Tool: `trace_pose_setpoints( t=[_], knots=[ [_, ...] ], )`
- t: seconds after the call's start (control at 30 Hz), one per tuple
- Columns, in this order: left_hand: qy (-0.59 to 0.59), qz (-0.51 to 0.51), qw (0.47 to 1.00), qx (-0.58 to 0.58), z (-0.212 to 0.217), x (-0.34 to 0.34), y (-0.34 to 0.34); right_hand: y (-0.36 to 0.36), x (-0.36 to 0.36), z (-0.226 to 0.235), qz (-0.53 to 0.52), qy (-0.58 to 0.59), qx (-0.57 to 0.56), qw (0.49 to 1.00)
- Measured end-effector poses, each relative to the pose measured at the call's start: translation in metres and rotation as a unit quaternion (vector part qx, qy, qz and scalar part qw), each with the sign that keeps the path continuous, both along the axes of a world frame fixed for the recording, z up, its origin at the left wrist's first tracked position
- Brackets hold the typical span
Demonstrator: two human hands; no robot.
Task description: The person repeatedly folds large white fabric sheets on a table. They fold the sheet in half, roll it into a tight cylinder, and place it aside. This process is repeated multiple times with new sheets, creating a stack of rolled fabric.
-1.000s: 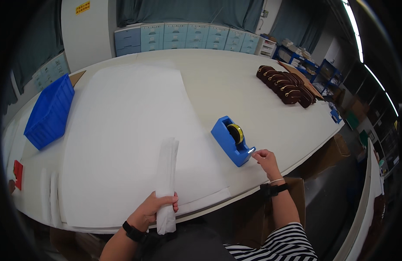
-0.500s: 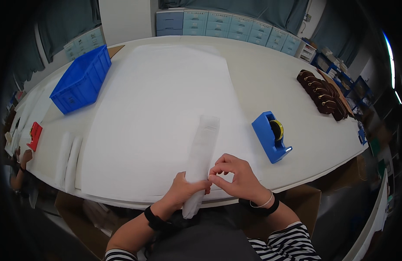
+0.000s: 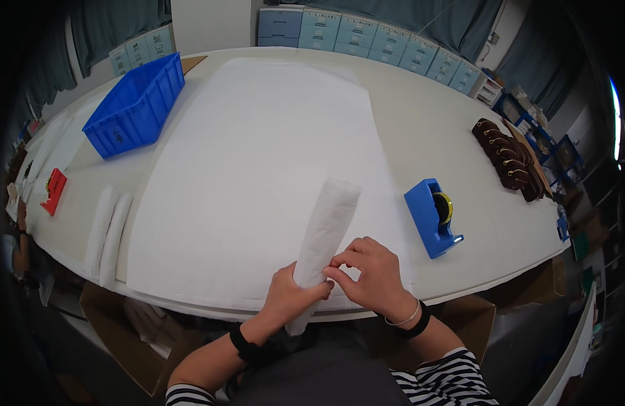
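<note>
My left hand [image 3: 291,296] is wrapped round the lower part of a flattened white paper roll [image 3: 330,210], thumb across its front. The roll is tilted over the table's front edge, its far end leaning away and slightly right. My right hand [image 3: 373,276] is closed in a pinch, thumb and forefinger meeting at the roll's right edge. What lies between those fingertips is too small to make out. Beneath the roll, large white paper sheets [image 3: 258,149] are spread on the table. To the right of my right hand stands a blue tape dispenser [image 3: 424,220] with a yellow-rimmed tape roll.
Two white rolls [image 3: 114,237] lie at the table's left front. Beyond them are a red tape dispenser [image 3: 54,191] and a blue bin [image 3: 133,111]. Dark brown zippered pouches [image 3: 507,159] lie far right. Cardboard boxes [image 3: 109,331] stand under the front edge. Another person's arm [image 3: 23,240] shows far left.
The roll's far end has swung right and lifted a little in my left hand. My right hand keeps its pinch at the roll's edge. The whole view has shifted slightly.
</note>
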State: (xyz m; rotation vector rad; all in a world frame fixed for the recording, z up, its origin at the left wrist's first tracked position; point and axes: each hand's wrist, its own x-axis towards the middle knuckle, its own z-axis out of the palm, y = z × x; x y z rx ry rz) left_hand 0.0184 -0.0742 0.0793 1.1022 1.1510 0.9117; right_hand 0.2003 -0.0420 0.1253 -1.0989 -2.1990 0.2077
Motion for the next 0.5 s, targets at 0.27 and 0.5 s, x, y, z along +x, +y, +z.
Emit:
trace_pose_setpoints(
  t=[0.27,0.5],
  knots=[
    [-0.171,-0.059,0.982,-0.063,0.009,-0.009,-0.001,0.002,-0.002,0.016,-0.008,0.081,-0.260,0.962],
    [-0.245,-0.136,0.956,-0.083,0.015,-0.017,-0.006,0.008,0.002,0.006,0.093,0.202,-0.378,0.899]
  ],
)
